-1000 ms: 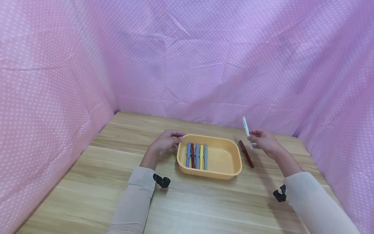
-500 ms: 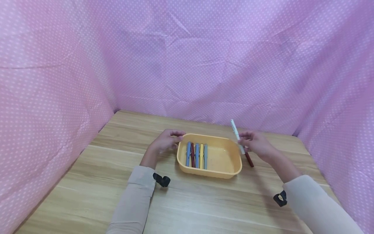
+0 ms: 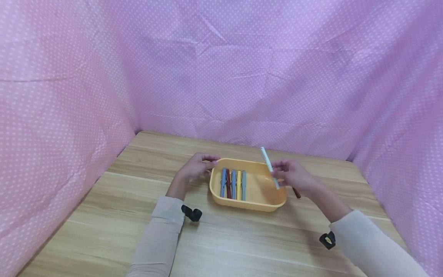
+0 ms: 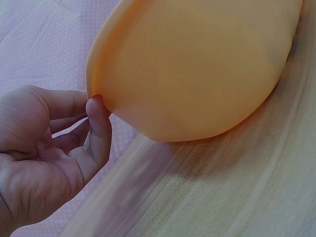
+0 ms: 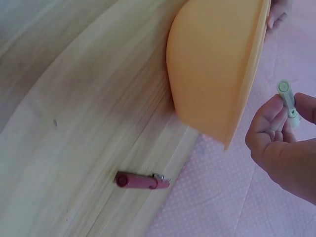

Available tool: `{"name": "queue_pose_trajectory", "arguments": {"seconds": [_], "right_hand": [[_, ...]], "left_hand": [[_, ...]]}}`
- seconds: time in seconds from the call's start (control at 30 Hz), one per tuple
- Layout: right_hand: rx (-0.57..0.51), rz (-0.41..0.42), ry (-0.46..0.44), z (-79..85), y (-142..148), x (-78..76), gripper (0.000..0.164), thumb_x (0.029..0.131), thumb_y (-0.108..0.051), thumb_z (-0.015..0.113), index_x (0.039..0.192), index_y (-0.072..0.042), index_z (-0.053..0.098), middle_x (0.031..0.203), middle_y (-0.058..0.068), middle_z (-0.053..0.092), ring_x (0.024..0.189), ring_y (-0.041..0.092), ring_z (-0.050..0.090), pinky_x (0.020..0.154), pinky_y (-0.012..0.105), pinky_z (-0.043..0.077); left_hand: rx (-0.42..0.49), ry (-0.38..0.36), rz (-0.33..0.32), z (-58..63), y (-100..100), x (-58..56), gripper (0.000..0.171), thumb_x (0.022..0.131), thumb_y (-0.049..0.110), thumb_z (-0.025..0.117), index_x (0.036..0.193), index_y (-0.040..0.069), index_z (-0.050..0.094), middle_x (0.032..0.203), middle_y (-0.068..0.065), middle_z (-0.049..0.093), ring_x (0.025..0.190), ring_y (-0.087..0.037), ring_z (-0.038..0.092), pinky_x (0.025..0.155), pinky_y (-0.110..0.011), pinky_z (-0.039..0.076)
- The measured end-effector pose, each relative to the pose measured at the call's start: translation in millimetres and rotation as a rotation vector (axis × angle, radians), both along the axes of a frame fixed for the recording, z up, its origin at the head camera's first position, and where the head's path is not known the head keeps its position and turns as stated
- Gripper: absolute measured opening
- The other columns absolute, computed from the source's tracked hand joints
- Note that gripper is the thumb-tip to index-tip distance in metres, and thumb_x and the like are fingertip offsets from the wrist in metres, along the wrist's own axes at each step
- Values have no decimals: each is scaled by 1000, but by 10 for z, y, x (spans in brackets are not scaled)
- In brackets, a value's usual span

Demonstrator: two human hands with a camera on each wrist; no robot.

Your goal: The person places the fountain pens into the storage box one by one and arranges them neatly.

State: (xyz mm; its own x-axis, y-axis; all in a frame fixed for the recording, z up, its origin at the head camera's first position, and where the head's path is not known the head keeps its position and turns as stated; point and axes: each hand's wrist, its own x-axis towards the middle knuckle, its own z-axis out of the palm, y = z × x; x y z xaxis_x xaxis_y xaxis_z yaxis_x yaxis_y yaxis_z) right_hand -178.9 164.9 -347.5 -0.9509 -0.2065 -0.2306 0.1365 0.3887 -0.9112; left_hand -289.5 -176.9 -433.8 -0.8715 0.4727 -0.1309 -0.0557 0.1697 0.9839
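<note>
A yellow plastic tray [image 3: 250, 207] sits on the wooden table. At its left rear corner my left hand [image 3: 194, 168] pinches the rim between thumb and finger, as the left wrist view shows closely. Over the tray's right side, my right hand [image 3: 295, 177] pinches a white pen [image 3: 265, 157], tilted with its upper end toward the back left. Side by side in the tray's left half lie a blue pen [image 3: 223, 183], a dark red pen [image 3: 228, 185], a second blue pen [image 3: 233, 184], a yellow pen [image 3: 238, 185] and a grey-green pen [image 3: 243, 186].
Right of the tray, another dark red pen [image 5: 142, 181] rests on the table [image 3: 221, 246], mostly hidden behind my right hand in the head view. Pink dotted cloth [image 3: 221, 84] hangs around the table's back and sides.
My right hand has moved left with the white pen, from above the loose dark red pen to over the tray's right side. My left hand stays at the rim.
</note>
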Motion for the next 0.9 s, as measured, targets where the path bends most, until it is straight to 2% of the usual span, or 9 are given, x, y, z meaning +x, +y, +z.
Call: {"name": "queue_pose_trajectory", "arguments": {"seconds": [0.23,0.47,0.7,0.9], "right_hand": [[-20,3,-35,-46,-150,-24,51,99,0,59,145,12,41,111,15,56,98,25,57,75,32,59],[-54,-25,-89,-123,-288,-74,53,98,3,59,146,13,38,113,18,57,91,21,56,75,33,58],[-84,-58,-112,-283,-430,-139,50,97,4,59,142,12,40,105,16,59,84,20,60,74,34,59],[-112,-64,-136,-408,-568,-198,50,90,10,56,138,12,40,104,18,61,84,23,64,73,35,60]], "left_hand": [[4,-3,-15,-6,-20,-75,30,103,12,63,132,6,66,127,-16,65,102,-30,69,79,-35,62],[12,-2,-41,-33,-45,-167,32,103,12,62,134,4,64,130,-16,66,103,-30,69,78,-34,62],[29,-6,-63,-35,-66,-246,31,103,11,61,133,4,65,130,-16,66,105,-32,69,79,-35,62],[31,-2,-72,-24,-80,-305,31,103,11,62,133,4,65,128,-14,67,104,-32,70,79,-36,62]]}}
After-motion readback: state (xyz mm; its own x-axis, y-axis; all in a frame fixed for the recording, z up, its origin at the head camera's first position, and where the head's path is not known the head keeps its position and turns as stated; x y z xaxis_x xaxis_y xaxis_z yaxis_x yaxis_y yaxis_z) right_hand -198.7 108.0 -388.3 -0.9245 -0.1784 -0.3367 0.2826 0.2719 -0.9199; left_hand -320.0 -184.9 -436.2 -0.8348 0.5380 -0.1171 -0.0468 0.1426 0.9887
